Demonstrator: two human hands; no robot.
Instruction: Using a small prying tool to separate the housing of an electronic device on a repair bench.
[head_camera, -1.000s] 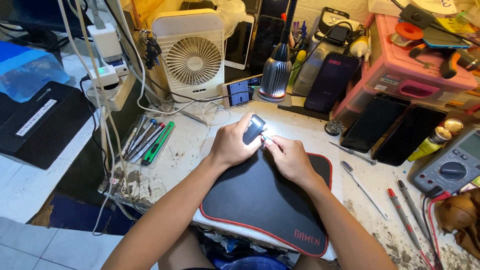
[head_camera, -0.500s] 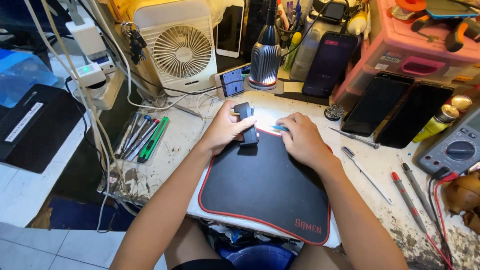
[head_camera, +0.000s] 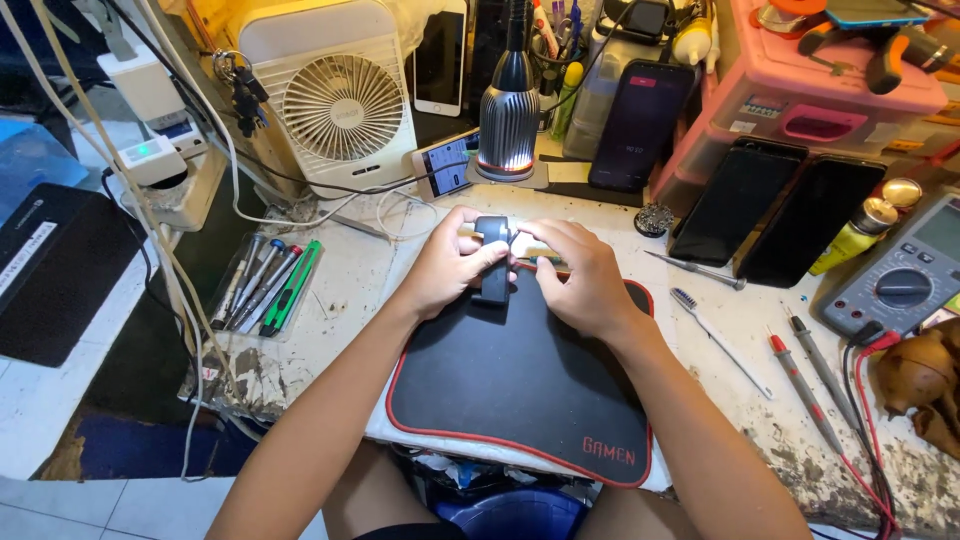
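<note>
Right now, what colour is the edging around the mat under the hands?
Red: the black mat has a thin red border, clearest in the head view along its front edge.

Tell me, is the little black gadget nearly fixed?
Done: tools are laid out, like the screwdrivers at the left. In hand: the left hand grips the small black device over the black mat; the right hand works beside it. What's left can't be seen.

fan (head_camera: 338, 100) behind mat (head_camera: 520, 385) | screwdrivers (head_camera: 262, 285) left | multimeter (head_camera: 900, 270) right
</note>
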